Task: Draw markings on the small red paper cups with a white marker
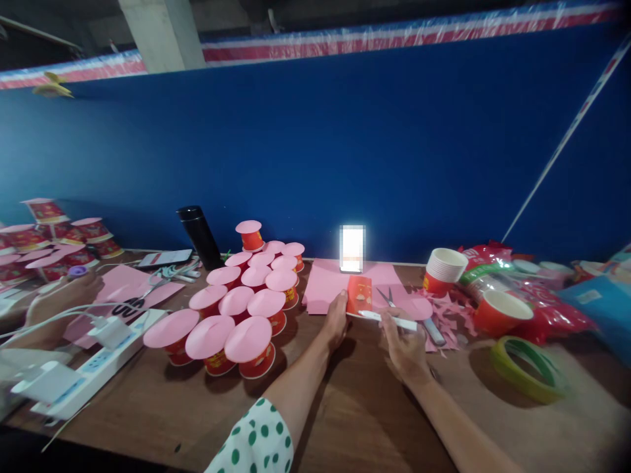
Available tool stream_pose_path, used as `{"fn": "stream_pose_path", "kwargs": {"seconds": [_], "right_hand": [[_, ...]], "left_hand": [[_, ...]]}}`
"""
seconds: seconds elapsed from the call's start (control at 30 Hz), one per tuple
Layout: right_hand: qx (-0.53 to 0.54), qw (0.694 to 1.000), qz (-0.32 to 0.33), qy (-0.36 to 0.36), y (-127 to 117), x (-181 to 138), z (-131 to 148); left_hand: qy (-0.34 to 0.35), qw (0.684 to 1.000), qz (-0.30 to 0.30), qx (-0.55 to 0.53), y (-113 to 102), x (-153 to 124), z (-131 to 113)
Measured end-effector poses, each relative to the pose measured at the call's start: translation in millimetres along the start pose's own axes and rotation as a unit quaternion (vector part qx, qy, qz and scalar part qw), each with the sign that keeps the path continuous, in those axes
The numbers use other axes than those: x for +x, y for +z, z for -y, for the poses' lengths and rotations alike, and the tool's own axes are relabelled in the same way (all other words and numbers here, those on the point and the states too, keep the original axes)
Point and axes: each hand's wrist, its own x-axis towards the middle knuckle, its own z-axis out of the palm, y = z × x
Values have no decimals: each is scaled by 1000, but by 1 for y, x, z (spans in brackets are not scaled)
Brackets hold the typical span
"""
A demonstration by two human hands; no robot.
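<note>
My left hand [337,320] is closed on the side of a red printed paper cup [360,294], held above the table in front of a lit phone. In my right hand [407,351] is a white pen-shaped tube [401,322], its tip close to the cup's lower edge; whether it touches I cannot tell. Pink paper sheets [318,289] lie behind both hands. Scissors [387,297] rest on them, blades apart. To the left stand several upturned red cups [256,360], topped with pink paper discs [248,339].
The lit phone [351,248] stands upright behind the sheets. On the right are stacked paper cups [445,269], yellow-green tape [530,371] and pink paper scraps [451,315]. Leftward are a black flask [200,236], a power strip [101,361] and a co-worker's hand [64,299].
</note>
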Motion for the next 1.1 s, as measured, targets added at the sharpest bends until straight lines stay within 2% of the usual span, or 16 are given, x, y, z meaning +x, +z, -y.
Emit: {"fn": "stream_pose_path", "kwargs": {"seconds": [0.47,0.63,0.73,1.1], "right_hand": [[9,1000,12,-16,0,3,10],[18,1000,-4,-2,1,0,6],[14,1000,-15,4,1,0,4],[4,1000,12,-10,-1,2,15]], "left_hand": [[3,1000,-2,4,-4,6,7],[5,1000,10,-10,-4,5,6],[-5,1000,-2,0,-4,4,6],[10,1000,4,-5,-3,5,6]]}}
